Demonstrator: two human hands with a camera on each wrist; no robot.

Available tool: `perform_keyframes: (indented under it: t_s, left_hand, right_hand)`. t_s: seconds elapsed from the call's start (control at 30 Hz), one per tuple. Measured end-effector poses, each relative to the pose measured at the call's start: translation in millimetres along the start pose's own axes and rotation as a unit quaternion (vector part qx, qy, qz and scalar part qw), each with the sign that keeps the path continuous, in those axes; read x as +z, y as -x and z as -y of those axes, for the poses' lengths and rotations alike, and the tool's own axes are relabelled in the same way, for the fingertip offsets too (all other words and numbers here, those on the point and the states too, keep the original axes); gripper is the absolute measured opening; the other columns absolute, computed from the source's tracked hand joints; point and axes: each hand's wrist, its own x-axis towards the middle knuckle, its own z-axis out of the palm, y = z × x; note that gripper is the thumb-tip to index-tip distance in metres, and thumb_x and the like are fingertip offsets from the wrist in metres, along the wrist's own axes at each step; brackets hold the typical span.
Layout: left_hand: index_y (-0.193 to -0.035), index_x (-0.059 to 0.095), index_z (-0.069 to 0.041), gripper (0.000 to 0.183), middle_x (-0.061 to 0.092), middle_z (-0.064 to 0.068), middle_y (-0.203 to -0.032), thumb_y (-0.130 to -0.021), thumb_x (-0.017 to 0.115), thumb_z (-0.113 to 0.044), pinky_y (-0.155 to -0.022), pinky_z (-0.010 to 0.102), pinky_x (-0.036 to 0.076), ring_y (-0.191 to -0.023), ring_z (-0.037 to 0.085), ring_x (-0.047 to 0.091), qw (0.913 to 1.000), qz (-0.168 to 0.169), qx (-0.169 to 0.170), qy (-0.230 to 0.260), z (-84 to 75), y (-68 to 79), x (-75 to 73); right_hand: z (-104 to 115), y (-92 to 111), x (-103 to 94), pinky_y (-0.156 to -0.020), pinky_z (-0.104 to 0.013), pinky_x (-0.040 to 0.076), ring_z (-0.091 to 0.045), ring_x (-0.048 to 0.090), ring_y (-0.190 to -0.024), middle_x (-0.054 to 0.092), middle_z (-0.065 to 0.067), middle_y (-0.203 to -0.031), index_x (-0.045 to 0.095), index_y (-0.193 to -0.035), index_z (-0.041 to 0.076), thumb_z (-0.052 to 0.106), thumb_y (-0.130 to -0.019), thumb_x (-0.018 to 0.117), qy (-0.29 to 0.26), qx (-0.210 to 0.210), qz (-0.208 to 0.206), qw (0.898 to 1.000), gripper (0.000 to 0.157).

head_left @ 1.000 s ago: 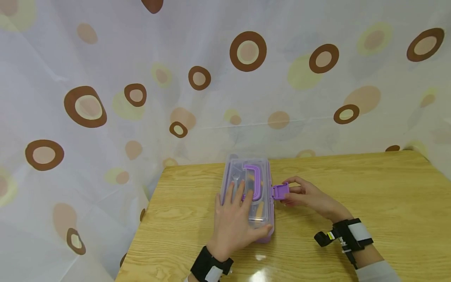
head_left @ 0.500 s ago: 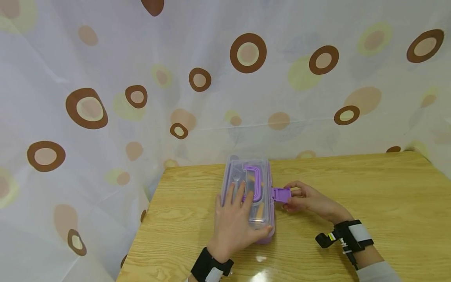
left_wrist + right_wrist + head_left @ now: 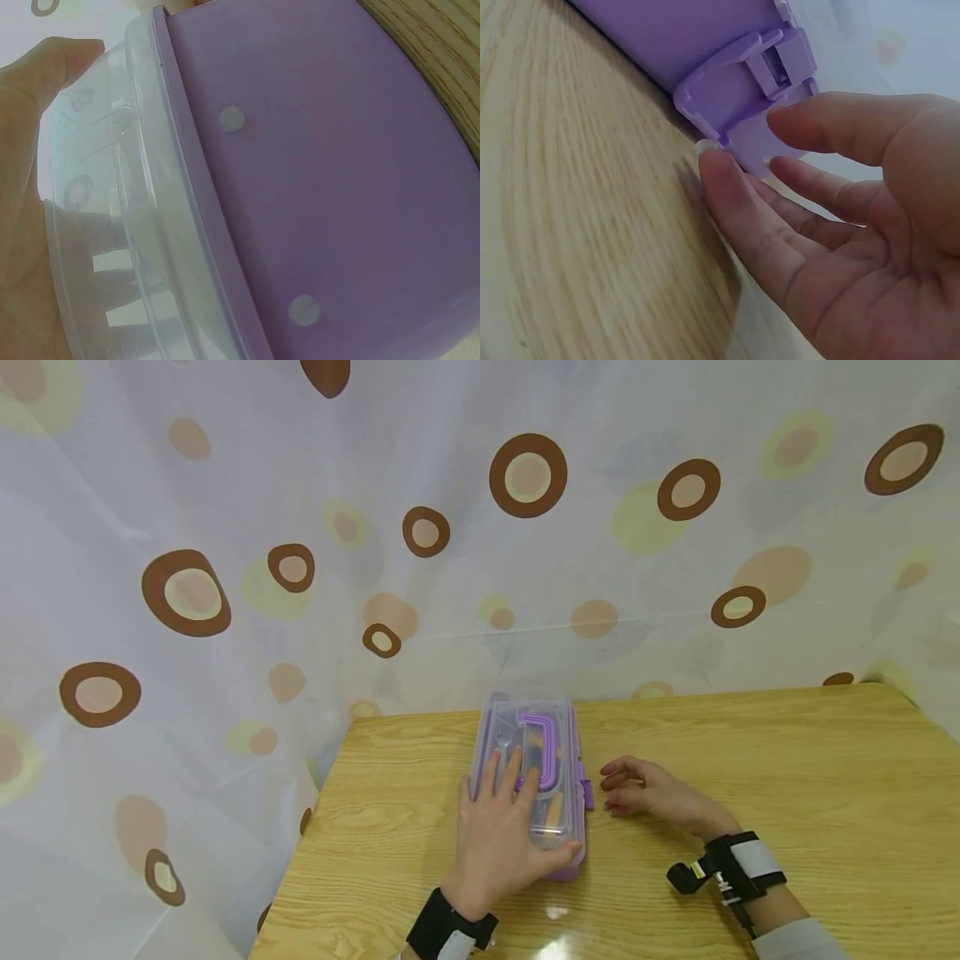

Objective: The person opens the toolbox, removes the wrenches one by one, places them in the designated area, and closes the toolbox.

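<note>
A storage box with a purple base and a clear lid lies lengthwise on the table. On its lid is a purple carry handle. My left hand rests flat on the lid, fingers spread. From the box's right side hangs a purple latch, seen close in the right wrist view, where the latch flap tilts out from the base. My right hand is just right of the latch, fingers loosely bent, apart from it and holding nothing. Through the lid, a fork-like shape and orange-handled items show dimly.
The wood-grain table stretches away to the right of the box. Behind it and at the left hangs a white curtain with brown and yellow circles. The box's far end is close to the table's back edge.
My right hand has let go of the latch and drawn slightly away. The latch, which stuck straight out to the right, now hangs lower against the box. My left hand stays on the lid.
</note>
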Motion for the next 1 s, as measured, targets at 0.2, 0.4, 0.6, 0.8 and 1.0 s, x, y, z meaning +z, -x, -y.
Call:
perform_keyframes:
  t_s: [0.2,0.4,0.6,0.8,1.0]
  left_hand:
    - [-0.155,0.053,-0.018,0.106,0.041,0.012,-0.166,-0.078,0.058,-0.09,-0.108,0.075,0.038,-0.153,0.042,0.035,1.0,0.003,0.0,0.0,-0.1,0.1,-0.8]
    - [-0.155,0.053,-0.018,0.106,0.04,0.011,-0.166,-0.077,0.058,-0.09,-0.109,0.075,0.036,-0.154,0.042,0.033,1.0,0.009,-0.002,0.002,-0.2,0.3,-2.1]
    - [-0.156,0.052,-0.018,0.107,0.041,0.011,-0.166,-0.077,0.059,-0.09,-0.109,0.076,0.036,-0.154,0.041,0.033,0.9999,0.008,-0.004,0.004,-0.1,0.5,-1.1]
    - [-0.157,0.05,-0.02,0.109,0.039,0.01,-0.167,-0.075,0.058,-0.092,-0.106,0.079,0.036,-0.152,0.05,0.031,0.9999,0.006,-0.01,-0.002,-0.1,0.7,1.5]
    - [-0.156,0.052,-0.021,0.114,0.04,0.011,-0.166,-0.072,0.055,-0.098,-0.103,0.083,0.034,-0.149,0.058,0.031,0.9997,-0.014,-0.018,-0.004,-1.2,-0.1,3.1]
  right_hand:
    - [-1,-3,3.4,-0.095,-0.035,0.059,-0.03,0.066,-0.115,0.052,-0.036,-0.14,0.044,-0.143,-0.02,0.012,-0.106,0.06,0.014,0.009,0.01,1.0,0.051]
    - [0,-3,5.6,-0.097,-0.035,0.059,-0.034,0.065,-0.12,0.048,-0.039,-0.146,0.04,-0.147,-0.021,0.013,-0.107,0.058,0.015,0.01,0.016,1.0,0.056]
    - [0,-4,6.1,-0.097,-0.035,0.058,-0.037,0.064,-0.122,0.046,-0.041,-0.147,0.037,-0.148,-0.022,0.012,-0.107,0.058,0.018,0.006,0.021,1.0,0.057]
    - [4,-5,10.8,-0.086,-0.033,0.062,-0.029,0.068,-0.104,0.061,-0.032,-0.128,0.047,-0.14,-0.02,0.014,-0.109,0.054,0.045,0.026,-0.034,0.998,0.047]
    - [17,-8,25.7,-0.075,-0.03,0.06,-0.026,0.069,-0.093,0.067,-0.024,-0.115,0.056,-0.133,-0.013,0.027,-0.112,0.05,0.079,0.043,-0.198,0.976,0.045]
